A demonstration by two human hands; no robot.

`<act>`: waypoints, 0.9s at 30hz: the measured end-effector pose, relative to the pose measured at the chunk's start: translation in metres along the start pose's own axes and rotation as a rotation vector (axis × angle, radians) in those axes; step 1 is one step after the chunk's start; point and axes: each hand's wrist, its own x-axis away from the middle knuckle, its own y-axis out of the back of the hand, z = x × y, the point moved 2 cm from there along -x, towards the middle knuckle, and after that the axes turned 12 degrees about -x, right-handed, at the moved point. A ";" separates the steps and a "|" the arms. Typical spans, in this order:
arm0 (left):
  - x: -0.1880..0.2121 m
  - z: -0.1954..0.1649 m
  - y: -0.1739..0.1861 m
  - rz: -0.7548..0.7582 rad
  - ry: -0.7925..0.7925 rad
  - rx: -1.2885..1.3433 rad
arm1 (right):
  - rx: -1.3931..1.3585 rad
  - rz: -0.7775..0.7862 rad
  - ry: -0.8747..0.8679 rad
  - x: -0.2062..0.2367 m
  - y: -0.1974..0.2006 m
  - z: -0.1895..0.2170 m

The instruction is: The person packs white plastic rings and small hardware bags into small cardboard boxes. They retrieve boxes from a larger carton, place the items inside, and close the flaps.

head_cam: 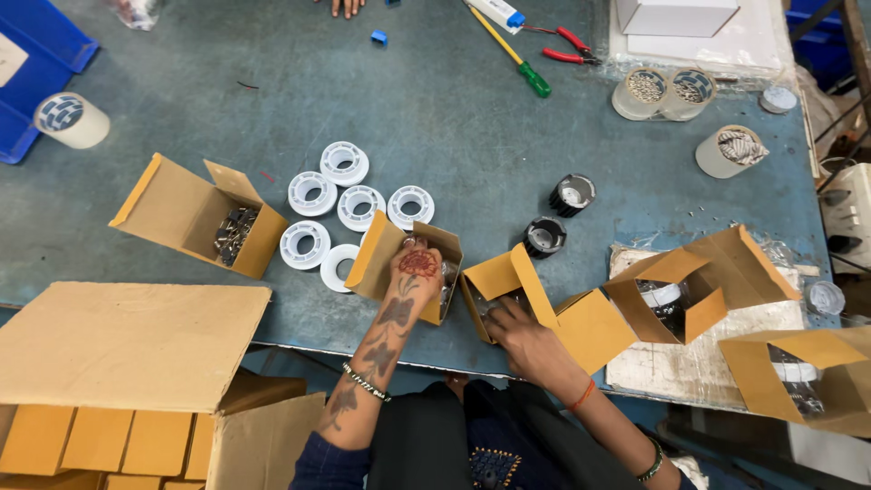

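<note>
Nearest, at lower left: large open carton (127,349) with rows of folded small boxes inside.

At table (472,118) edge, centre:
- Left hand (413,272), patterned with henna, laid palm-down over the mouth of a small open cardboard box (386,263); fingers bent into the opening, grip hidden, contents not discernible.
- Right hand (522,336), reached into a second open box (504,281) just beside the first; fingertips hidden inside, pinch or spread not determinable.

To the right: further open boxes (708,281) holding dark parts with white caps.

To the left: open box of small metal pieces (234,231).

Behind the hands: six white plastic rings (349,204), clustered; two black finned cylinders (558,213), near each other.

Far edge: roll of tape (71,120), blue bin (32,54), green-handled screwdriver (513,50), red-handled pliers (567,45), tape rolls filled with screws (667,91), white box (676,16), another person's fingers (345,7).
</note>
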 end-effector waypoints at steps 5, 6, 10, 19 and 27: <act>-0.007 -0.014 0.010 -0.247 -0.044 -0.096 | -0.028 -0.019 -0.025 0.012 0.006 -0.010; -0.008 -0.016 0.017 -0.305 -0.049 -0.082 | -0.036 -0.041 -0.018 0.015 0.008 -0.010; -0.004 -0.036 0.047 -0.148 0.016 0.130 | -0.011 -0.033 0.012 0.027 0.013 -0.011; 0.038 -0.103 0.053 0.152 0.034 0.290 | -0.082 -0.036 0.159 0.042 0.026 -0.008; 0.080 -0.100 0.043 -0.210 0.186 0.279 | -0.390 -0.065 0.058 0.038 0.052 -0.013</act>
